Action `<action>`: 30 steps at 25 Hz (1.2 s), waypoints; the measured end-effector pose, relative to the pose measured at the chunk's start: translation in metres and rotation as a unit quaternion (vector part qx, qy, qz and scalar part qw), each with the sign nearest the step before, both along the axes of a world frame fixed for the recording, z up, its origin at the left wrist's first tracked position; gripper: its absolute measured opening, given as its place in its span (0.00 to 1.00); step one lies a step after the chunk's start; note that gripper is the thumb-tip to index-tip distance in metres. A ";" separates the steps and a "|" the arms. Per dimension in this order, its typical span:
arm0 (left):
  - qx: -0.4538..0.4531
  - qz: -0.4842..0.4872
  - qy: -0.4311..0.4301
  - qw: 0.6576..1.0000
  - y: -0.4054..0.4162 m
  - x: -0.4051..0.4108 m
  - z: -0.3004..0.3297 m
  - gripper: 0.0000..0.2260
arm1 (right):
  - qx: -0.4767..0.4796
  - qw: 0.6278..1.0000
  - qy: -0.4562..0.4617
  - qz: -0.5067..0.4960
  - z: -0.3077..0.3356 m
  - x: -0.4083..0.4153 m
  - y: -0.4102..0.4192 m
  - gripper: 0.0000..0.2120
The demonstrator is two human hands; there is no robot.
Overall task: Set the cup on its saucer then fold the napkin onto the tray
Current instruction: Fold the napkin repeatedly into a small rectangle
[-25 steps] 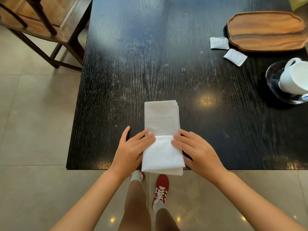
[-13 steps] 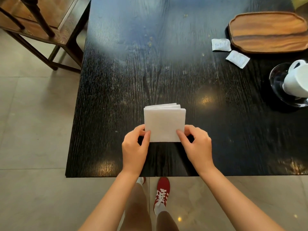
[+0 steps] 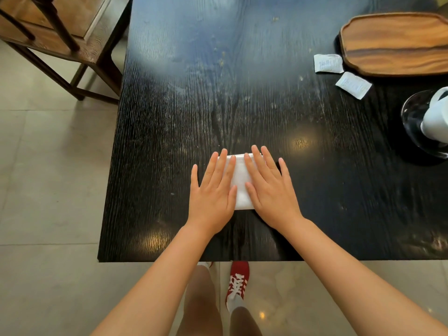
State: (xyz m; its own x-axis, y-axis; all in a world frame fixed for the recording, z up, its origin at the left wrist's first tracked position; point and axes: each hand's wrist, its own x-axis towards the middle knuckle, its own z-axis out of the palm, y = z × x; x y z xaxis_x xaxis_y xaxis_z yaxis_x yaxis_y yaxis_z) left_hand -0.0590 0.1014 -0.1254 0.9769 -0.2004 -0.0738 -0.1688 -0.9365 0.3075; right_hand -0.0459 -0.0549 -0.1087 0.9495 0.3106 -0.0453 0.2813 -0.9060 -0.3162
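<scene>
A white napkin (image 3: pixel 241 183), folded into a small square, lies on the black table near its front edge. My left hand (image 3: pixel 213 190) rests flat on its left side and my right hand (image 3: pixel 270 187) flat on its right side, fingers spread, so only a strip of cloth shows between them. A white cup (image 3: pixel 437 120) stands on a dark glass saucer (image 3: pixel 412 117) at the right edge, partly cut off. The wooden tray (image 3: pixel 397 44) sits at the back right with nothing on it.
Two small white sachets (image 3: pixel 327 63) (image 3: pixel 353 85) lie beside the tray's near left edge. The black table (image 3: pixel 218 93) ends just in front of my hands. A wooden chair (image 3: pixel 60 32) stands on the tiled floor at the back left.
The long napkin was folded in half away from me into a square. My hands went from pinching its near corners to lying flat on top of it.
</scene>
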 end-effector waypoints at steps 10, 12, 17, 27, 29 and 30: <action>0.061 -0.024 0.013 0.998 0.001 -0.006 0.000 0.26 | -0.087 0.996 0.032 -0.009 -0.003 -0.013 0.002 0.28; 0.052 -0.036 0.014 0.998 0.001 -0.016 0.004 0.26 | -0.087 0.995 0.040 -0.017 -0.003 -0.027 0.002 0.28; -0.015 -0.016 0.042 0.999 -0.005 -0.053 0.015 0.27 | -0.105 0.994 0.034 -0.027 0.004 -0.062 0.000 0.28; -0.293 0.336 0.166 0.880 -0.016 -0.048 0.046 0.04 | -0.099 0.991 0.077 -0.039 0.007 -0.073 0.001 0.30; -0.305 0.329 0.192 0.873 -0.013 -0.047 0.050 0.02 | -0.091 0.991 0.082 -0.049 0.009 -0.074 0.002 0.30; -0.315 0.326 0.203 0.868 -0.012 -0.048 0.052 0.02 | -0.081 0.992 0.084 -0.057 0.011 -0.075 0.004 0.29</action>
